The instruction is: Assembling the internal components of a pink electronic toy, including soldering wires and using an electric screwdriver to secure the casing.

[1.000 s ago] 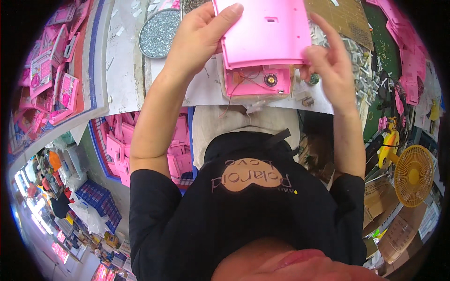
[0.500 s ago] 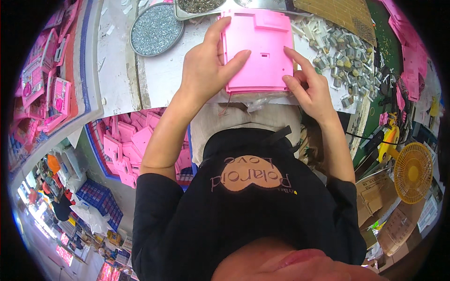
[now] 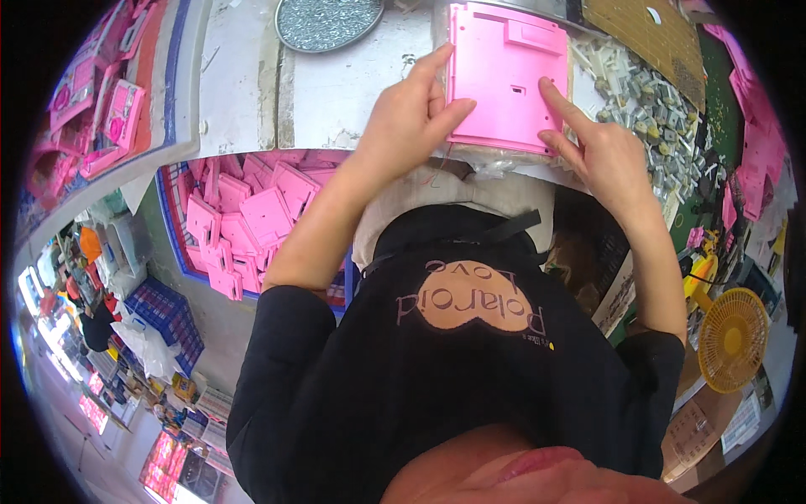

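Observation:
A flat, square pink plastic housing lies on the table in front of me, with a raised block along its far side and a small dark slot near its middle. My left hand grips its left edge: the thumb rests on the upper face while the other fingers lie along the side, partly hidden. At the opposite edge, my right hand puts its index fingertip and thumb on the housing, its remaining fingers curled under. Clear plastic film sticks out beneath the near edge.
Small metal-and-white parts are heaped right of the housing. A round tray of small screws stands far left. Below the table's left part, a blue crate contains pink housings. A yellow fan stands at right.
The whole view has shifted, so the table and housing appear farther right and higher. My left thumb has drawn back slightly toward the housing's left edge. Both hands remain on it.

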A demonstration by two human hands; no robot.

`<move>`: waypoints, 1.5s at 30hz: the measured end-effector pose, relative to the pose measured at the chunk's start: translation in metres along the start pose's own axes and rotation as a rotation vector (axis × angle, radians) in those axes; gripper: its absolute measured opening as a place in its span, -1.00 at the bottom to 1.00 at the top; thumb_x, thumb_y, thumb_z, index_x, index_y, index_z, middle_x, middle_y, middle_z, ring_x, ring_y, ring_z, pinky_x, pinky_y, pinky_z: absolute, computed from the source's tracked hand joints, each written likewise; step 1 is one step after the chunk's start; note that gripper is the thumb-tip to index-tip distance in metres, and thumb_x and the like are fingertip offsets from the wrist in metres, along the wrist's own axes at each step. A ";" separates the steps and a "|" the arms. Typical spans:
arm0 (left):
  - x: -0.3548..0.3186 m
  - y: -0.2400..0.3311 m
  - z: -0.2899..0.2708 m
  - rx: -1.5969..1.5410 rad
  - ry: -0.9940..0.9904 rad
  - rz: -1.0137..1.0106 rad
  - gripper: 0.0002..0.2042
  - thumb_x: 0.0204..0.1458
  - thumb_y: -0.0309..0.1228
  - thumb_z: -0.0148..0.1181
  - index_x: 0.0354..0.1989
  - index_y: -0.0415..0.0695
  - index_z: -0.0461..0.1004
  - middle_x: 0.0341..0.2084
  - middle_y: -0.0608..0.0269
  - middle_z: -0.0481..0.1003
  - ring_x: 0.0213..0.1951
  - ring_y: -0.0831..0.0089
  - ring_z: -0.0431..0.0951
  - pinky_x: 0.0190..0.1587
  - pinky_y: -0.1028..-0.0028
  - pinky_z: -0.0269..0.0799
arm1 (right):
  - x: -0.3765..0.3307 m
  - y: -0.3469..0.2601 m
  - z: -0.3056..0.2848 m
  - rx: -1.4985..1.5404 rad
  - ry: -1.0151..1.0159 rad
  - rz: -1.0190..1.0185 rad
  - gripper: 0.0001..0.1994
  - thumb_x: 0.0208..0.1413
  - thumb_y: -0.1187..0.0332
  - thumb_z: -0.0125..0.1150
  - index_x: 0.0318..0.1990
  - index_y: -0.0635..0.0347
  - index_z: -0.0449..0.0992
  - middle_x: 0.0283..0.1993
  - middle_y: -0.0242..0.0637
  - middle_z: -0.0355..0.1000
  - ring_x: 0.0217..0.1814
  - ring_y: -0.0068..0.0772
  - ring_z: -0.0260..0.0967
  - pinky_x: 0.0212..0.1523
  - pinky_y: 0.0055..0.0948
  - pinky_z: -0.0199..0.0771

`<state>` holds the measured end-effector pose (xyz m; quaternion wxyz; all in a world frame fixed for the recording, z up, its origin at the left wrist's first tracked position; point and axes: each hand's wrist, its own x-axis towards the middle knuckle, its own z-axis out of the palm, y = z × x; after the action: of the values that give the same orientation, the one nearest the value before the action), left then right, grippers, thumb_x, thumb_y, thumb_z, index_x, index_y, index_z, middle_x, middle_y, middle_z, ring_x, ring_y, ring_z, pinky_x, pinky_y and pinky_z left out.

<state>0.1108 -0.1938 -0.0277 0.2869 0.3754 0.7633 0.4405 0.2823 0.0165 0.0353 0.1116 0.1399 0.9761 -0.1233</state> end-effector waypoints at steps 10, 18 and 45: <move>0.046 -0.041 -0.121 0.859 0.481 -0.026 -0.80 -0.05 -0.36 0.31 -0.28 -0.18 0.63 -0.31 0.02 0.52 -0.08 -0.04 0.45 -0.02 0.00 0.33 | 0.123 -0.060 -0.059 -0.135 0.177 -0.534 -0.81 0.06 0.32 0.33 -0.19 0.17 0.64 -0.32 -0.10 0.48 -0.16 0.03 0.46 -0.12 -0.10 0.45; 0.062 -0.085 -0.117 0.727 0.681 0.113 -0.88 0.02 -0.28 0.32 -0.34 0.00 0.69 -0.38 0.27 0.62 -0.18 0.17 0.58 -0.08 0.08 0.32 | 0.270 -0.130 0.023 -0.259 0.526 -0.644 -0.81 0.01 0.31 0.19 -0.42 0.18 0.69 -0.29 -0.26 0.59 0.05 -0.17 0.42 0.16 -0.07 0.34; 0.079 -0.009 -0.026 0.402 0.310 0.623 -0.92 0.02 -0.46 0.37 -0.32 -0.14 0.64 -0.38 0.26 0.60 -0.36 0.34 0.59 -0.31 0.41 0.49 | 0.098 0.065 -0.012 0.476 0.405 -0.055 -0.80 0.19 0.31 0.32 -0.16 0.25 0.69 -0.28 -0.24 0.59 -0.23 -0.40 0.51 -0.15 -0.42 0.45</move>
<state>0.0443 -0.1436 -0.0321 -0.0580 0.5667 0.7181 0.3998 0.2080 0.1043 0.0087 -0.1244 0.1574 0.9256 -0.3210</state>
